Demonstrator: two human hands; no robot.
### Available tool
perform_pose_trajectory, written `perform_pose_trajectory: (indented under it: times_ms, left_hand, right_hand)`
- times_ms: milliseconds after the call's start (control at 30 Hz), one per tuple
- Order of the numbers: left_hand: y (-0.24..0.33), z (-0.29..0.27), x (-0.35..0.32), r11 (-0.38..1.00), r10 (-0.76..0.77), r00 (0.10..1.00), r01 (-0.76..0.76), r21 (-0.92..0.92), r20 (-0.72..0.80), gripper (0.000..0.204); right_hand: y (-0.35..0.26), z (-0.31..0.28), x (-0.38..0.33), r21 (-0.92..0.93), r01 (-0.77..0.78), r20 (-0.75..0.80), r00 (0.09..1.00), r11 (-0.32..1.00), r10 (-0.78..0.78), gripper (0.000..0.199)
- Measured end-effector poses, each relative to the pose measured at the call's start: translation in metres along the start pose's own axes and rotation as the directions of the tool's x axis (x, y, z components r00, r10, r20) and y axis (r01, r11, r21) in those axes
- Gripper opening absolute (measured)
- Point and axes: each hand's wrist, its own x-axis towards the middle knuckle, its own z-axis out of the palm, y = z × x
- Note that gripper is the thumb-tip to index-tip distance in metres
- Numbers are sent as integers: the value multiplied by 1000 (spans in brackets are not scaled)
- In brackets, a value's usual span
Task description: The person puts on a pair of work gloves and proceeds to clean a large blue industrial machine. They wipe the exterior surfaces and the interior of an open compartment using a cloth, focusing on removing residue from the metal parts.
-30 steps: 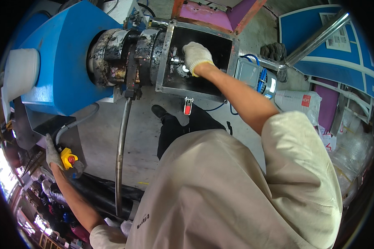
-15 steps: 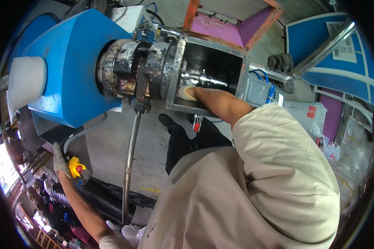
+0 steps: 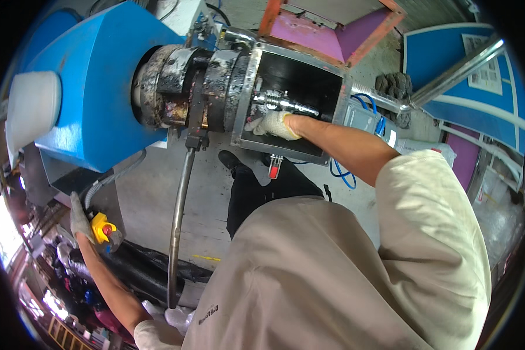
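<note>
My right hand (image 3: 277,125), in a pale knit glove, is inside an open-topped metal box (image 3: 237,116). Its fingers reach toward the box's left wall, apart, with no held thing showing. Just beyond the hand lies a shiny metal shaft with a coil-like part (image 3: 280,102). At the far left my gloved left hand (image 3: 80,219) is stretched out flat beside a yellow switch housing (image 3: 102,228) with a red button (image 3: 107,230). Whether the palm touches the housing is hidden.
A soot-blackened barrel (image 3: 175,87) joins the box to a blue machine hood (image 3: 108,87). A steel bar (image 3: 181,221) slants down from the barrel. An orange-edged lid (image 3: 332,35) stands raised behind the box. A red-tipped latch (image 3: 275,168) hangs on its near side.
My right hand has risen from behind the box's near wall, and more of the glove shows. Its forearm has swung rightward. The left hand stays beside the yellow housing.
</note>
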Motion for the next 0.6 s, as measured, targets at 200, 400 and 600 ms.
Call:
perform_pose_trajectory:
  times_ms: [200,400,600]
  left_hand:
    - [8,2,-4,998,-45,994,50,-49,102,66]
    - [-4,-6,13,999,-21,1000,20,25,19,69]
    - [8,1,-11,999,49,996,-51,18,78,80]
  right_hand:
    - [-34,-33,-33,-665,7,-286,921,747,-263,41]
    - [-70,-9,-123,-420,53,-488,829,906,-274,40]
    - [-44,46,-190,-277,368,-777,458,888,-432,38]
